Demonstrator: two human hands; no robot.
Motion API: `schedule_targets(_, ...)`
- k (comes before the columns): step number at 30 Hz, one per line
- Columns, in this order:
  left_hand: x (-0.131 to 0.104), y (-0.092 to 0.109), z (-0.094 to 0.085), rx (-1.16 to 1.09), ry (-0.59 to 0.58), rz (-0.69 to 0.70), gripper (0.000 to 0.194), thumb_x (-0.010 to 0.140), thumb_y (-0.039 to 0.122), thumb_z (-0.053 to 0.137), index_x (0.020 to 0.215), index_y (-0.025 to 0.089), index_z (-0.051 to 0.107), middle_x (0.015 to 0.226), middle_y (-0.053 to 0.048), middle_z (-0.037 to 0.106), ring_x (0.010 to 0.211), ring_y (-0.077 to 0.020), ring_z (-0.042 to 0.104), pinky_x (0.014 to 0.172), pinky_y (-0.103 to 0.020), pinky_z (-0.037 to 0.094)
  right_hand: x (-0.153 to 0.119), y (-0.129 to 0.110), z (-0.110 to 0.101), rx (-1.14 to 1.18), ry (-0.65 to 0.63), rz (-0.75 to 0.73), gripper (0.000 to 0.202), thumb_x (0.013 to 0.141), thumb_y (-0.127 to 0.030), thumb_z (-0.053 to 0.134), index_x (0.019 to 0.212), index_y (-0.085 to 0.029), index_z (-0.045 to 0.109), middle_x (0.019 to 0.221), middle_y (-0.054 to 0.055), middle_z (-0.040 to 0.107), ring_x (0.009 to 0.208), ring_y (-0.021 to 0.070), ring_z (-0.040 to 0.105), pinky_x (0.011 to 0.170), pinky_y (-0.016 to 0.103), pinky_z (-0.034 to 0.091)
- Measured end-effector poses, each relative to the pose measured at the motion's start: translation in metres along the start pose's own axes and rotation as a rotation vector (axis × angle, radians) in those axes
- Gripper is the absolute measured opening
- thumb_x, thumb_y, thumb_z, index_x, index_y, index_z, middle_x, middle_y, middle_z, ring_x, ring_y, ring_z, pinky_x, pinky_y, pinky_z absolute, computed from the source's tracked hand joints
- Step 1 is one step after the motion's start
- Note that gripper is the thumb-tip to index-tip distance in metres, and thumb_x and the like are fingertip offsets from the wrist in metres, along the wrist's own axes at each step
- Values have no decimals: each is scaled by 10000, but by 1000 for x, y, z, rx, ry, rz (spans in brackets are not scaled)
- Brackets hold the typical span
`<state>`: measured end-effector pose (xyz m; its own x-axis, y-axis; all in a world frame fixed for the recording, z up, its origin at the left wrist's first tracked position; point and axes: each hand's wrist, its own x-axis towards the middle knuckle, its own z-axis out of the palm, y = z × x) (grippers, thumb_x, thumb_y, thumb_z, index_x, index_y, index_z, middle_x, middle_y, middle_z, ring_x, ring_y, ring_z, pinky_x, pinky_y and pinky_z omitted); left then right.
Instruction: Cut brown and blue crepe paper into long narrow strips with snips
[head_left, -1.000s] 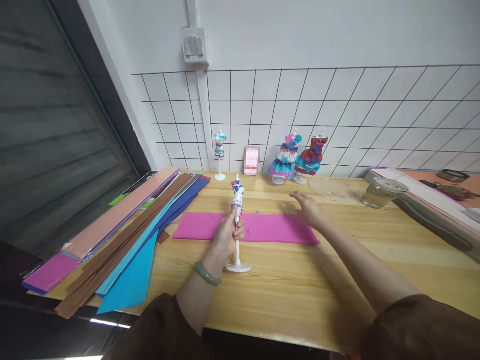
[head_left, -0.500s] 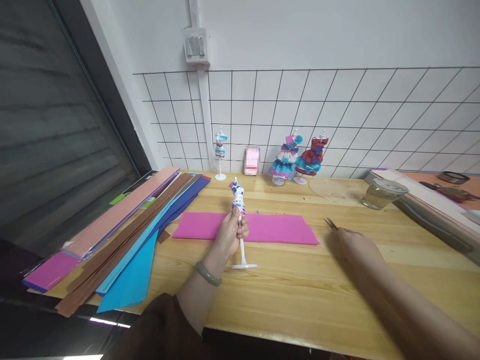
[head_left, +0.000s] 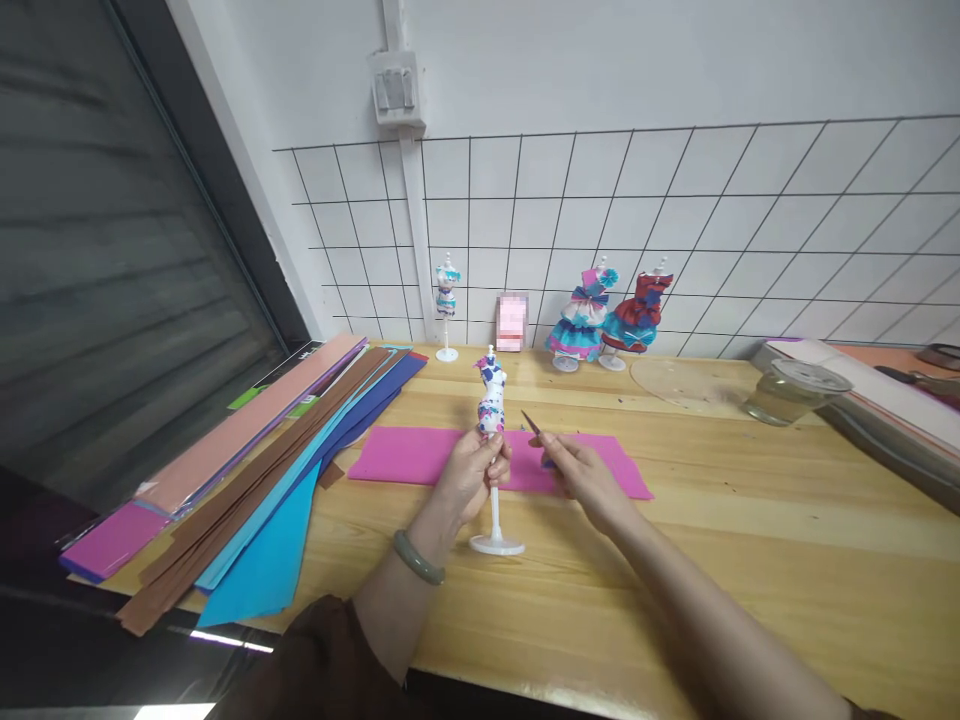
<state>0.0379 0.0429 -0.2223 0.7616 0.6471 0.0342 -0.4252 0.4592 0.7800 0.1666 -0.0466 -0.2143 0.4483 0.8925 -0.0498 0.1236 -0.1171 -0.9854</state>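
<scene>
My left hand (head_left: 474, 474) is closed around the white stem of a small mannequin (head_left: 492, 395), held upright at the centre. Its torso is white with blue and pink patches, and a round white base (head_left: 496, 545) is at the bottom. My right hand (head_left: 583, 478) pinches dark, thin-tipped tweezers (head_left: 531, 424), their tips pointing up and left, a short way right of the torso and apart from it. A folded pink paper strip (head_left: 409, 453) lies on the table behind both hands, partly hidden by them.
Long paper strips (head_left: 262, 460) in brown, blue and peach lie at the left. A dressed mannequin (head_left: 446, 290) and two in full skirts (head_left: 577, 325) stand along the grid wall. A lidded cup (head_left: 795, 392) sits at the right, beside stacked sheets (head_left: 862, 400).
My right hand has moved left with the tweezers, from the table's right side to near the mannequin. The held mannequin has shifted slightly right and turned a little.
</scene>
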Motion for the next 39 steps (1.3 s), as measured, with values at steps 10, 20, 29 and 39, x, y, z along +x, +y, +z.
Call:
schedule_targets(10, 0, -7, 4, 141, 95, -89, 389, 739, 501, 586, 670, 145, 446, 501, 46, 453, 334, -7, 281, 351, -163, 165, -8, 25, 22, 222, -245, 129, 476, 821, -616, 326, 705, -186, 495, 408, -86, 303, 325, 59, 203, 334, 204, 134)
schedule_targets(20, 2, -11, 1, 170, 84, -92, 337, 744, 456, 584, 698, 156, 438, 544, 36, 462, 373, -28, 354, 361, -170, 174, -12, 19, 23, 380, -215, 252, 459, 784, -617, 397, 696, -176, 487, 417, -87, 337, 301, 34, 193, 317, 177, 114)
schedule_targets(29, -3, -12, 6, 293, 83, -151, 339, 753, 474, 552, 707, 167, 416, 557, 54, 440, 325, 1, 236, 357, -177, 125, -5, 18, 14, 590, -177, 323, 407, 772, -578, 441, 738, -177, 501, 478, -76, 385, 313, 22, 129, 324, 173, 90)
schedule_targets(39, 0, -3, 0, 142, 142, -170, 316, 778, 491, 504, 777, 185, 427, 536, 57, 424, 346, -18, 231, 374, -184, 132, 30, 46, -102, -833, 436, 219, 475, 840, -456, 343, 1108, -133, 566, 962, 184, 638, 855, 287, 599, 693, 373, 432)
